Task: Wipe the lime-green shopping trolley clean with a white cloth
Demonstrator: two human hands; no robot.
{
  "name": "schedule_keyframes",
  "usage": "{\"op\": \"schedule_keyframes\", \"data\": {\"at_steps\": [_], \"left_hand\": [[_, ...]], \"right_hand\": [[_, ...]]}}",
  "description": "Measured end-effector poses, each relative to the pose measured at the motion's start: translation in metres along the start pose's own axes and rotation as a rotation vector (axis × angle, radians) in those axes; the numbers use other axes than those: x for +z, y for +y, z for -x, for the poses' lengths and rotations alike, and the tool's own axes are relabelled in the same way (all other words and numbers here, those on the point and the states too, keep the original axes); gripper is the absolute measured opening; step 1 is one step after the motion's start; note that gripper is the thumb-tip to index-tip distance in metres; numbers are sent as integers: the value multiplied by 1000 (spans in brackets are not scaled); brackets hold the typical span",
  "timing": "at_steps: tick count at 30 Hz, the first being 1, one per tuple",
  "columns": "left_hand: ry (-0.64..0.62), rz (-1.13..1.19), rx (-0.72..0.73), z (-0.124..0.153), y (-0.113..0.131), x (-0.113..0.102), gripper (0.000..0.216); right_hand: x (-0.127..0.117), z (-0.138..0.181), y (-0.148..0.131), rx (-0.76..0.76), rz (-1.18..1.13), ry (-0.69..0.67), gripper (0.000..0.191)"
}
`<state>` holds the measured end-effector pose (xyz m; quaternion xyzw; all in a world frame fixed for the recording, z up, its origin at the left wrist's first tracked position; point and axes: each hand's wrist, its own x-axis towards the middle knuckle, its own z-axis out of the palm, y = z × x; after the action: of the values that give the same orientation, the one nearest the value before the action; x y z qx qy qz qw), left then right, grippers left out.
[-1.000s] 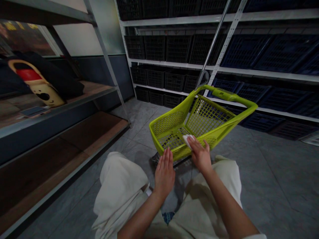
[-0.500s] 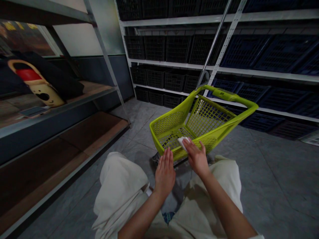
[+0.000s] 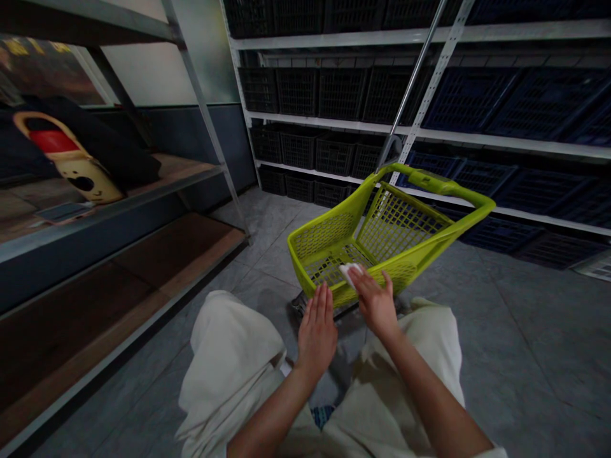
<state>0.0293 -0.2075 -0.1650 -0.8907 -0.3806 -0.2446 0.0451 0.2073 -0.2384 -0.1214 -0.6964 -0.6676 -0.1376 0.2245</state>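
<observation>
In front of my knees stands a small lime-green shopping cart (image 3: 324,236) with mesh walls and a looped push handle on its far right side. My right hand (image 3: 377,304) holds a crumpled white wipe (image 3: 350,273) against the cart's near rim, its fingers over the cloth and its thumb sticking up. Flat against the near corner of the same rim lies my left hand (image 3: 318,327), fingers stretched out and close together, with nothing visible in it. A thin metal pole (image 3: 413,79) rises behind the cart's handle.
White racks (image 3: 329,121) at the back hold several black crates (image 3: 298,91) and blue crates (image 3: 470,95). On the left, a metal-framed shelf (image 3: 191,180) carries a dog-faced bottle (image 3: 83,175) with a red band, a phone (image 3: 64,212) and a dark bag (image 3: 114,146). Grey tiles cover the floor (image 3: 477,356).
My right hand and the white wipe have shifted very slightly left along the rim. My left hand stays nearly in place, and the cart has hardly moved.
</observation>
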Motion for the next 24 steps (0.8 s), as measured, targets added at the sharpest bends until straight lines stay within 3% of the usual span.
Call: {"op": "schedule_keyframes", "data": {"at_steps": [3, 5, 7, 10, 12, 15, 19, 21, 24], "left_hand": [[15, 16, -4, 0, 2, 0, 82], [18, 18, -10, 0, 3, 1, 82], [14, 12, -9, 0, 3, 3, 82], [-2, 0, 0, 0, 2, 3, 81], [-11, -6, 5, 0, 0, 3, 80], [-12, -13, 6, -1, 0, 0, 80], [-6, -12, 1, -2, 2, 0, 77], [-3, -11, -2, -2, 4, 0, 76], [-6, -16, -5, -2, 4, 2, 75]], "right_hand": [[-5, -7, 34, 204, 91, 137, 69], [-3, -8, 30, 260, 110, 167, 70], [1, -5, 6, 214, 77, 126, 71], [6, 0, -32, 17, -19, 6, 69], [5, 2, -35, -107, -74, -69, 70], [1, -1, 0, -94, -94, -62, 71], [2, -4, 43, 216, 13, 178, 66], [7, -3, 31, 284, 52, 215, 65], [14, 1, -14, 156, 21, 133, 67]]}}
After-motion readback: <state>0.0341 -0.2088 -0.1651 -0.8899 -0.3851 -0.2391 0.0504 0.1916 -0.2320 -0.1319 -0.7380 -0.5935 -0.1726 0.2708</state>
